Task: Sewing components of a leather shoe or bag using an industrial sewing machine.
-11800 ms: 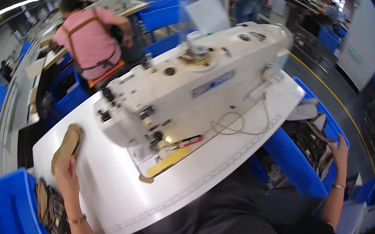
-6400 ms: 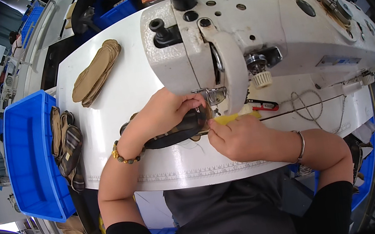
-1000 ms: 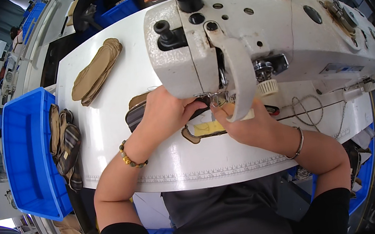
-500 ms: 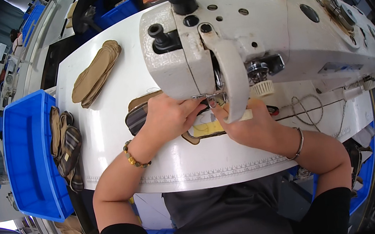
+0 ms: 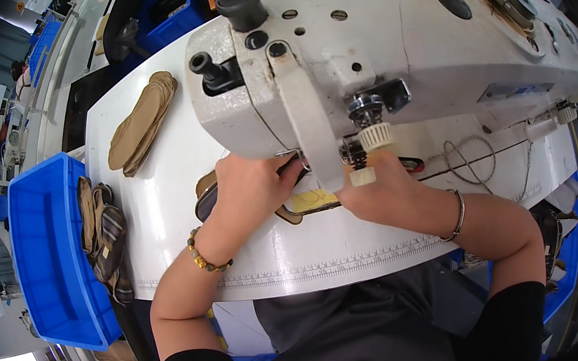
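Note:
A white sewing machine [image 5: 426, 48] stands over the table, its needle area largely hidden by its own parts and my hands. Under its head lies a cloth shoe upper [image 5: 209, 203] in dark plaid with tan edging; a yellow patch [image 5: 310, 200] shows between my hands. My left hand [image 5: 245, 187] is closed on the upper, thumb and fingers pinched close to the presser foot. On the other side, my right hand [image 5: 384, 192] rests against the work, its fingers hidden behind the machine's guard and knobs.
Stacked tan insoles [image 5: 142, 124] lie at the far left of the white table [image 5: 163, 237]. Plaid shoe uppers [image 5: 107, 237] hang beside a blue bin [image 5: 53, 253]. A loop of cord [image 5: 476, 160] and a red-and-black tool [image 5: 413, 163] lie right of my hands.
The view has shifted, so the machine head appears further left and covers more of my right hand. Both hands stay at the work, with no clear change of grip.

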Tool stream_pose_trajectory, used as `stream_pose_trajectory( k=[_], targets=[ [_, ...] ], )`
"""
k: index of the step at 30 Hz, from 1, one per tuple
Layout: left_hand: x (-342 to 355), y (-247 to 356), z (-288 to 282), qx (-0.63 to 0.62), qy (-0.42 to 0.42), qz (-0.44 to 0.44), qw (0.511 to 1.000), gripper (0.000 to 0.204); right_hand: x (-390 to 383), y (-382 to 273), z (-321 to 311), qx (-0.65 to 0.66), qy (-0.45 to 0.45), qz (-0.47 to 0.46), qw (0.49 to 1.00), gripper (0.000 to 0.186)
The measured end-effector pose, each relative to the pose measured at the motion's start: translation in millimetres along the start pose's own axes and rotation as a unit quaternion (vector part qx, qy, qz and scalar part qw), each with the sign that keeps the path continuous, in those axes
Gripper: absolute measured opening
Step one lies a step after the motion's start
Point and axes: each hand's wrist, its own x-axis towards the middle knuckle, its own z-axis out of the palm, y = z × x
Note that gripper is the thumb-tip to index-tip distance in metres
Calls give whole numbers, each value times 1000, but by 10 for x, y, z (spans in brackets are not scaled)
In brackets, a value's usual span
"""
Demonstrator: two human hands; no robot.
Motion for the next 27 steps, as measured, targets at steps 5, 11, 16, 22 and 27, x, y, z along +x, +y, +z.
stream_pose_trajectory(
  k=[5, 11, 16, 22, 27],
  targets=[
    [17, -20, 4, 11, 10, -1, 1000, 21, -52, 17, 56, 71, 22, 19, 997, 8],
    [24, -73, 31, 16, -6, 30, 999, 18, -78, 61, 159, 19, -26, -27, 999, 8],
    [32, -39, 3, 10, -52, 27, 998, 20, -124, 4, 275, -19, -28, -26, 999, 45],
    [62, -86, -20, -7, -67, 26, 997, 25, -97, -26, 231, -35, -19, -49, 998, 47],
    [-6, -244, 30, -65, -36, 6, 997, 33, 50, -57, -41, -5, 6, -6, 1000, 43]
  ],
)
